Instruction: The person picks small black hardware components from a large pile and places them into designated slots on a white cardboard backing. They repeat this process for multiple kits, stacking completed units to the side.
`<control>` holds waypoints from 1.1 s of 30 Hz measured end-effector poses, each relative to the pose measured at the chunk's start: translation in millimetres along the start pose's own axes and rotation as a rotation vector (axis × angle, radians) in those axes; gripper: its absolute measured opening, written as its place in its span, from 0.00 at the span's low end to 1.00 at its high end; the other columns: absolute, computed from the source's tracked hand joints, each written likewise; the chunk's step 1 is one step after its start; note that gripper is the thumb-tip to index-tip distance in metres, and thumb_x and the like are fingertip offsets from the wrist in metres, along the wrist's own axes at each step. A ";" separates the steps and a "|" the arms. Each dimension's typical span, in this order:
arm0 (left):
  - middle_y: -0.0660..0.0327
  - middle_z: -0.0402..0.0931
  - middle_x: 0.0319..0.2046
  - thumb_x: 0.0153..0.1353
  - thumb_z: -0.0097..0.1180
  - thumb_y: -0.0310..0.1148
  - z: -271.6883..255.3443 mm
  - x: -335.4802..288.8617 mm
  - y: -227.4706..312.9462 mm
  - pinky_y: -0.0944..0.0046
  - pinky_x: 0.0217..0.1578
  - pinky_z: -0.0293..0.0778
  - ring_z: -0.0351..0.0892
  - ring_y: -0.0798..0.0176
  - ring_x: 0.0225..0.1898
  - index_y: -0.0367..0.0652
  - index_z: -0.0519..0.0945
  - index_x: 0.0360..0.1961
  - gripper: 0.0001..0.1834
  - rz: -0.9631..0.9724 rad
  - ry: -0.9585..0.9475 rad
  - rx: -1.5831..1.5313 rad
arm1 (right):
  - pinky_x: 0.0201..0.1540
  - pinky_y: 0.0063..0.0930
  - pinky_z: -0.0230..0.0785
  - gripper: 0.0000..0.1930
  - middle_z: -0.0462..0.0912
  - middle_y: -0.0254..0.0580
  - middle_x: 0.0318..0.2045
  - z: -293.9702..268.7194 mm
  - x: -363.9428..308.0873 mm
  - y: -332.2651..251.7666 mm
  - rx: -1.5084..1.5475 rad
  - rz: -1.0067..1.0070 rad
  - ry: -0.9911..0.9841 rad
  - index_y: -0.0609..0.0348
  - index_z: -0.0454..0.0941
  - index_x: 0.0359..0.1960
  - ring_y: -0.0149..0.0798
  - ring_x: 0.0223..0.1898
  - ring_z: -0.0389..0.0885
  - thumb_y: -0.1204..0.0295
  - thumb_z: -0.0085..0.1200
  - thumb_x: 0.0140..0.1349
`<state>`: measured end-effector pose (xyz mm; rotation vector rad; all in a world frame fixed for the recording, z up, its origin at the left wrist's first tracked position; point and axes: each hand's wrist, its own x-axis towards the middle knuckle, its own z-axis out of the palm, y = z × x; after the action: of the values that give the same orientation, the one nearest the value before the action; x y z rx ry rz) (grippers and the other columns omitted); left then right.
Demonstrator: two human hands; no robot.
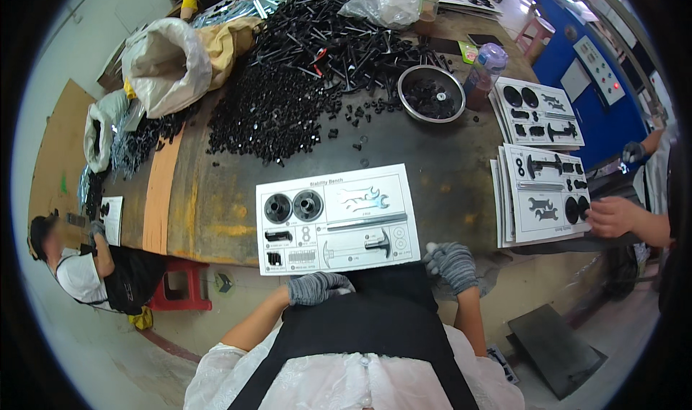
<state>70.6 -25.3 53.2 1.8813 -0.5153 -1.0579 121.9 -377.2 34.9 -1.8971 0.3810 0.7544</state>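
Observation:
A white printed card [310,229] lies before me at the table's front edge. On it are two round black discs [308,205], silvery open-end wrenches [371,199], a long metal strip [367,221], a black T-shaped part [382,244] and small black pieces [279,235]. My left hand [317,289], in a grey knit glove, is curled just below the card's lower edge. Beside the lower right corner, apart from the card, is my gloved right hand [453,266], fingers bent inward. Whatever either hand may hold is hidden.
Behind the card spreads a big heap of black parts [281,107]. A metal bowl [432,94] holds more. White sacks [167,68] stand at left. Stacked filled cards [548,194] lie at right, with a co-worker's hand [613,217] touching them. Another person [83,273] sits at far left.

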 end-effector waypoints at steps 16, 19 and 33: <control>0.47 0.77 0.44 0.64 0.48 0.34 -273.0 327.4 63.2 0.49 0.50 0.72 0.76 0.43 0.48 0.48 0.78 0.49 0.14 -0.024 1.130 0.669 | 0.26 0.40 0.69 0.15 0.76 0.45 0.20 4.8 44.1 15.2 -0.348 -0.695 0.931 0.54 0.76 0.21 0.50 0.21 0.76 0.62 0.54 0.64; 0.48 0.79 0.44 0.65 0.47 0.39 -284.1 350.6 73.1 0.46 0.48 0.74 0.78 0.44 0.48 0.45 0.76 0.48 0.15 -0.267 1.138 0.571 | 0.27 0.39 0.70 0.15 0.78 0.44 0.21 4.0 43.0 16.8 -0.362 -0.643 0.936 0.54 0.77 0.22 0.49 0.22 0.77 0.61 0.54 0.65; 0.66 0.79 0.25 0.64 0.56 0.32 -244.2 185.3 19.1 0.72 0.23 0.68 0.72 0.73 0.21 0.41 0.80 0.47 0.12 0.190 0.622 -0.519 | 0.27 0.39 0.71 0.15 0.79 0.46 0.22 6.2 44.2 19.2 -0.365 -0.726 0.953 0.55 0.77 0.23 0.50 0.23 0.78 0.60 0.54 0.65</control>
<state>377.1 -42.4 42.1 1.5411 -0.0408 -0.3841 142.3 -376.9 -9.2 -2.4205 0.0887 -0.6401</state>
